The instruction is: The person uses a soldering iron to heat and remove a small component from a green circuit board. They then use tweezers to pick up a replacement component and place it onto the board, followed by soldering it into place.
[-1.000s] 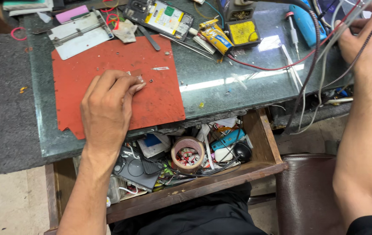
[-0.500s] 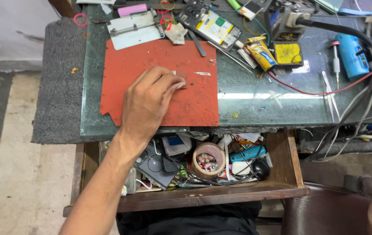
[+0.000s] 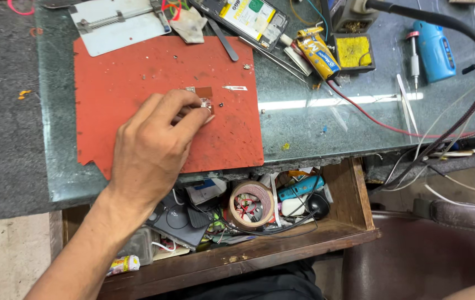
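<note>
Your left hand (image 3: 151, 147) rests on the red mat (image 3: 115, 83), thumb and fingertips pinched shut on a small metal part (image 3: 206, 104) near the mat's middle, just below a brown chip (image 3: 203, 91) and a blade (image 3: 235, 88). Below, the open drawer (image 3: 304, 244) holds a tape roll (image 3: 252, 203). Your right hand is out of view.

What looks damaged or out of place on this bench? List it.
The red work mat has a ragged notch torn from its lower left corner. The wooden drawer hangs open, crammed with a tape roll and tangled parts. The left hand pinches a small metal part.
</note>
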